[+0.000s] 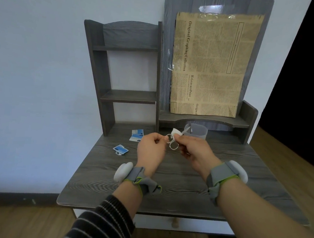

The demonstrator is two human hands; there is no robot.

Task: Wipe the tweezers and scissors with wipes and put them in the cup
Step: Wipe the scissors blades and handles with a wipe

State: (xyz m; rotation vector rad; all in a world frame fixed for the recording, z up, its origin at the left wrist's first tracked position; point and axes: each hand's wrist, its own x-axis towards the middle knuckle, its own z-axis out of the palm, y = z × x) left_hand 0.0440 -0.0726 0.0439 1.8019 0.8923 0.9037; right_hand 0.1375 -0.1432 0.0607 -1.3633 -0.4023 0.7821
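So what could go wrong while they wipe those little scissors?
The tip of the scissors pokes out past the wipe pinched in the right hand, so a slip might nick a finger. The left hand only pinches a handle loop; the scissors could twist or drop. The cup stands just behind, and a jerk might tip it.

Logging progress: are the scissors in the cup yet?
No, the left hand holds the scissors in front of the cup while the right hand pinches a wipe around their blades.
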